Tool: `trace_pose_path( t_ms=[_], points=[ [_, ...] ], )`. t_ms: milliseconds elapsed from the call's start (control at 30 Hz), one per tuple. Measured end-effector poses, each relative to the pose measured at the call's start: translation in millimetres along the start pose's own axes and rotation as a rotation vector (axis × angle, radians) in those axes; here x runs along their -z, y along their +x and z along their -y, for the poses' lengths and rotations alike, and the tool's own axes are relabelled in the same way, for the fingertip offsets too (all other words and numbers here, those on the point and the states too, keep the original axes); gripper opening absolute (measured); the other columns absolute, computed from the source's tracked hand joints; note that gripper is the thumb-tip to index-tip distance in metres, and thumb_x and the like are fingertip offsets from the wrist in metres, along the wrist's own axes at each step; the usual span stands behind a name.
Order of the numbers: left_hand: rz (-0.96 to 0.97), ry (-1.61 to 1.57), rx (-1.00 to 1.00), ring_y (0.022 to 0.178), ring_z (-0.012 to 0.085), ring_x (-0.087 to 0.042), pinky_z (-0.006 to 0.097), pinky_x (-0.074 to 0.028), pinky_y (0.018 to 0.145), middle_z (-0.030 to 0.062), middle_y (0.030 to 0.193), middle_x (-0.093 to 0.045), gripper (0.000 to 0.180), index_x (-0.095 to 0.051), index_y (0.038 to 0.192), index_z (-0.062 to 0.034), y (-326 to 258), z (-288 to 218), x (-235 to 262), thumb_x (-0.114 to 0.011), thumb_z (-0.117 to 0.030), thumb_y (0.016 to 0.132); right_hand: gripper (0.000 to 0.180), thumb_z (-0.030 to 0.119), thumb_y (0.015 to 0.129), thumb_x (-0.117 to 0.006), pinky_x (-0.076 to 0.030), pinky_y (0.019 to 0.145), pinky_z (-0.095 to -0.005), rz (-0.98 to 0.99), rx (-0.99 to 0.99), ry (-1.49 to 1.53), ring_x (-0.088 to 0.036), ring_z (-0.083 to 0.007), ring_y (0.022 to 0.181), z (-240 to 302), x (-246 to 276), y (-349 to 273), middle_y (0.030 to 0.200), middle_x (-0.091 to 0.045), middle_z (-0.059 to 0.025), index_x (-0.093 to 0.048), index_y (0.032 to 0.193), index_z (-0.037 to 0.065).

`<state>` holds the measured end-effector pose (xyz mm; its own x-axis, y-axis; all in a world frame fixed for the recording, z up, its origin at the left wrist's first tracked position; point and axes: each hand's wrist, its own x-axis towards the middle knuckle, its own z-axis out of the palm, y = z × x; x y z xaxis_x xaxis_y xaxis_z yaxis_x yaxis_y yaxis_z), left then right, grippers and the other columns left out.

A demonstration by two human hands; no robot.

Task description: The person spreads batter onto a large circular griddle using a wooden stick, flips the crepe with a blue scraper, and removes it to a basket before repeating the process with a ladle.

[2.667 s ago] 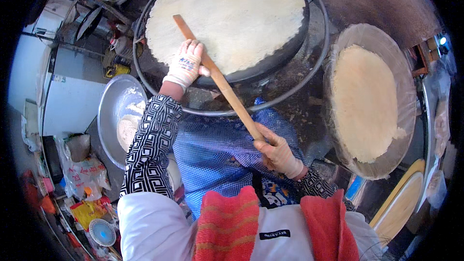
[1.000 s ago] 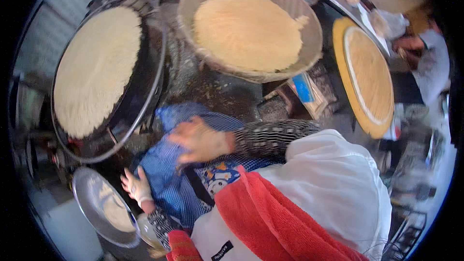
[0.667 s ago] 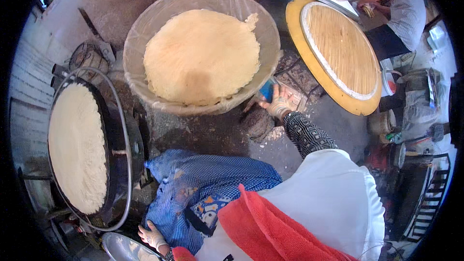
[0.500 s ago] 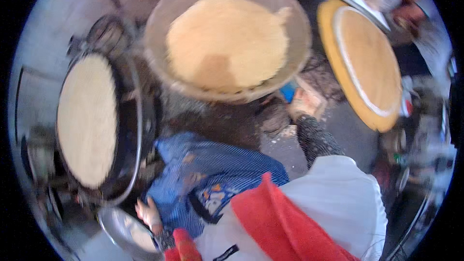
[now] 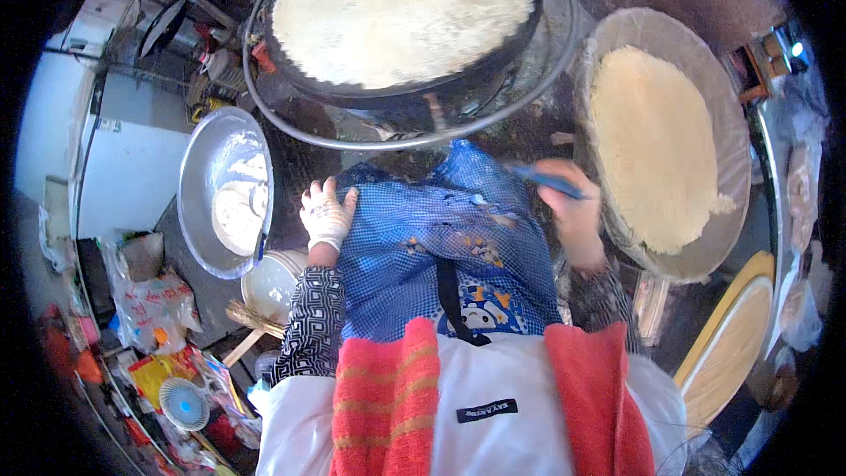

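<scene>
While the fingers of the right hand (image 5: 575, 211) are curled shut round a thin blue-handled tool (image 5: 545, 181), the left hand (image 5: 324, 214), wrapped in a white bandage, rests flat and open on the blue checked apron (image 5: 423, 247), holding nothing. The tool sits just beside the near rim of the shallow tray (image 5: 617, 44) with the stacked flatbread (image 5: 656, 145). A firm grip is probably best, slipping the tool in low under the bread's edge. The round griddle (image 5: 401, 92) ahead carries another pale sheet.

right hand (image 5: 573, 211) motion-blurred, its blue tool (image 5: 546, 182) indistinct — griddle (image 5: 405, 18) cut off at top
</scene>
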<state>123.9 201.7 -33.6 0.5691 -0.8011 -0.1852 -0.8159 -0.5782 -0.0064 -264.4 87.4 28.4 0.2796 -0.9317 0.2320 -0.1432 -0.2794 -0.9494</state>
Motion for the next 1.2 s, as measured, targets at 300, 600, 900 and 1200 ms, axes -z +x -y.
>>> trace_pose_path(
  t_ms=[300,600,900,1200],
  points=[
    [-0.154,-0.211,-0.066,0.122,0.0369,-0.046,0.051,-0.04,0.1,0.0156,0.13,-0.052,0.055,-0.057,0.127,-0.0121,-4,25,-10,-0.066,-0.045,0.084,0.032,0.011,0.059,-0.062,-0.04,0.079,-0.0433,-0.034,0.67,-0.808,-0.059,-0.0242,0.086,-12,-154,139,0.086,-0.063,0.0003,-0.067,0.089,0.02],
    [-0.474,-0.336,-0.115,0.118,0.0454,-0.048,0.049,-0.04,0.102,0.0254,0.133,-0.047,0.057,-0.048,0.132,-0.0022,89,109,26,-0.07,-0.019,0.082,0.017,0.019,0.061,-0.069,-0.039,0.074,-0.0396,-0.004,0.737,-0.948,-0.059,-0.0193,0.078,-8,-178,162,0.075,-0.06,0.0045,-0.067,0.077,0.024],
    [-0.047,0.722,-0.486,0.127,0.0279,-0.049,0.045,-0.022,0.116,0.0098,0.115,-0.067,0.025,-0.075,0.096,-0.012,242,112,54,-0.06,-0.028,0.083,0.01,0.019,0.064,-0.068,-0.039,0.076,-0.0397,0.047,0.742,-0.998,-0.058,-0.0199,0.076,-12,-169,173,0.072,-0.057,0.0031,-0.064,0.073,0.023],
    [0.103,0.173,-0.548,0.064,0.0188,-0.063,0.039,-0.04,0.063,0.0023,0.067,-0.067,0.018,-0.072,0.074,-0.0153,65,-75,55,-0.061,-0.028,0.079,0.004,0.019,0.073,-0.063,-0.035,0.083,-0.0444,0.078,0.687,-0.963,-0.056,-0.0223,0.082,-24,-172,171,0.074,-0.057,-0.0002,-0.06,0.076,0.02]
  ],
)
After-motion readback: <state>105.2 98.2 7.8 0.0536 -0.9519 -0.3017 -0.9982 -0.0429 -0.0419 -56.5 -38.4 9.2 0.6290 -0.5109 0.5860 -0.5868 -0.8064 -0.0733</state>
